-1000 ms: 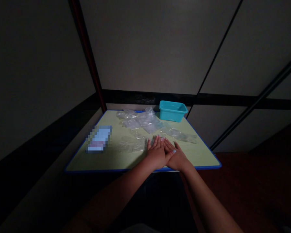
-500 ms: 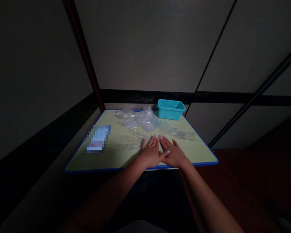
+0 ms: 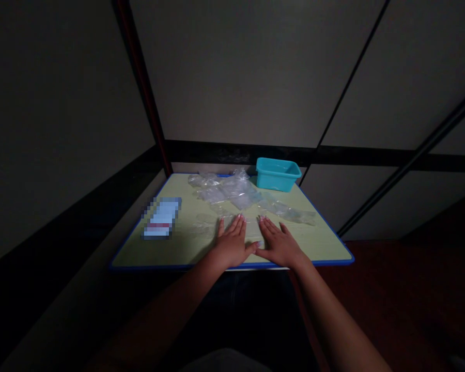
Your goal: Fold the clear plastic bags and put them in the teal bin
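Plastic film (image 3: 251,227) at twelve o'clock lies under left hand (image 3: 231,245) and right hand (image 3: 279,246), fingers (image 3: 237,226) slightly spread, gripping nothing, apparently pressing it flat.

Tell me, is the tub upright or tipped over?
Upright. The tub stands at the far right of the table, with its opening facing up.

Left hand (image 3: 231,248) and right hand (image 3: 279,245) flat, backs upward, thumb tips (image 3: 258,244) close together, bare forearms (image 3: 327,299) angled inward
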`<action>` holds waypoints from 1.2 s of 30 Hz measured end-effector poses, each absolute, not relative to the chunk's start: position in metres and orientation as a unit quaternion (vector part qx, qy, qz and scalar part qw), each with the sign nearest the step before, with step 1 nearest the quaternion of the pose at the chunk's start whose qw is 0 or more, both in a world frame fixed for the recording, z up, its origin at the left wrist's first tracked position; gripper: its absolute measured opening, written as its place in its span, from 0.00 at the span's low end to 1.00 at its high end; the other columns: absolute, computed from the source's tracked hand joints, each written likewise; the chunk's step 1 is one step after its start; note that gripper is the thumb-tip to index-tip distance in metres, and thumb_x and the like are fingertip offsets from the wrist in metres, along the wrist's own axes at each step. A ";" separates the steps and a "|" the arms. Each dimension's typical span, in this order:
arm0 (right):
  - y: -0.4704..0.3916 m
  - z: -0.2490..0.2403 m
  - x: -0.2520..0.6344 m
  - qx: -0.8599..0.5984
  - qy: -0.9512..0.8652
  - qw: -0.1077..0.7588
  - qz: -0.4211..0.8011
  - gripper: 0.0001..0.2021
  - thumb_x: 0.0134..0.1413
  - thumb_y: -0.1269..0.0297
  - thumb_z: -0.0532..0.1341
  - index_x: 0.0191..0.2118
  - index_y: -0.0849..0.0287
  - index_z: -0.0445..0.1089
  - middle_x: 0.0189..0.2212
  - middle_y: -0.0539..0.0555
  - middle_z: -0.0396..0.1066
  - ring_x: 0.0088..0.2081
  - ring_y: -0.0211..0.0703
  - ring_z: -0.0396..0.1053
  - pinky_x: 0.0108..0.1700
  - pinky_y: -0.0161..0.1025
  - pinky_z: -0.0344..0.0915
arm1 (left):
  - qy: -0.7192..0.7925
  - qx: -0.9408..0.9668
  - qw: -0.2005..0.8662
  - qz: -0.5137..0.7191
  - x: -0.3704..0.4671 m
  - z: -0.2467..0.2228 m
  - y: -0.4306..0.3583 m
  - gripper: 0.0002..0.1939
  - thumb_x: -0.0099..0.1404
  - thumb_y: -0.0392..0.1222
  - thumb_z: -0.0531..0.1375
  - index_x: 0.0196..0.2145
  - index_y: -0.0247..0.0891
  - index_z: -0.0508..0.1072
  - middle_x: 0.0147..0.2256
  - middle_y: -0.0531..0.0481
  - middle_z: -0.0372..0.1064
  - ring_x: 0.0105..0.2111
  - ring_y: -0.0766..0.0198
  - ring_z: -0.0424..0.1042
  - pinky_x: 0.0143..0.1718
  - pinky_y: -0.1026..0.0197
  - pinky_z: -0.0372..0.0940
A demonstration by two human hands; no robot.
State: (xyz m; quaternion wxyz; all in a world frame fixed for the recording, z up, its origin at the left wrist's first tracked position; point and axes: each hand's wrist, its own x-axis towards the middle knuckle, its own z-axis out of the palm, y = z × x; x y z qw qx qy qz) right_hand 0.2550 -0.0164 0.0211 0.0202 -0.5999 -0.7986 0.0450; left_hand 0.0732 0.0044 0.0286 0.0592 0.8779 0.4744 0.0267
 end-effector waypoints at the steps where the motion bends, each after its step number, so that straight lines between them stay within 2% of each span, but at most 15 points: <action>1: -0.017 0.021 0.255 -0.600 -0.799 0.019 0.044 0.44 0.55 0.40 0.47 0.68 0.64 0.33 0.67 0.62 0.36 0.67 0.51 0.36 0.63 0.59 0.37 | 0.477 0.877 0.050 0.031 0.071 0.028 0.004 0.39 0.67 0.61 0.36 0.66 0.31 0.44 0.66 0.42 0.35 0.66 0.54 0.32 0.62 0.38 0.25; 15: -0.018 0.023 0.254 -0.607 -0.793 0.020 0.056 0.47 0.53 0.35 0.46 0.68 0.65 0.33 0.67 0.63 0.35 0.67 0.51 0.35 0.64 0.58 0.35 | 0.511 0.858 -0.006 0.046 0.022 0.018 0.002 0.38 0.68 0.62 0.37 0.66 0.34 0.45 0.66 0.44 0.37 0.66 0.52 0.33 0.62 0.37 0.27; 25: -0.018 0.024 0.253 -0.605 -0.794 0.022 0.057 0.50 0.50 0.31 0.46 0.68 0.62 0.31 0.67 0.62 0.35 0.67 0.52 0.36 0.64 0.58 0.36 | 0.545 0.837 -0.028 0.036 -0.003 0.020 0.000 0.36 0.69 0.59 0.38 0.64 0.31 0.50 0.66 0.39 0.39 0.66 0.50 0.36 0.61 0.35 0.33; 36: -0.018 0.023 0.254 -0.607 -0.792 0.020 0.054 0.50 0.50 0.31 0.46 0.68 0.62 0.32 0.67 0.62 0.36 0.67 0.52 0.36 0.64 0.58 0.36 | 0.586 0.809 -0.043 0.025 -0.017 0.015 -0.002 0.37 0.69 0.58 0.39 0.63 0.23 0.52 0.64 0.33 0.43 0.65 0.52 0.40 0.62 0.45 0.41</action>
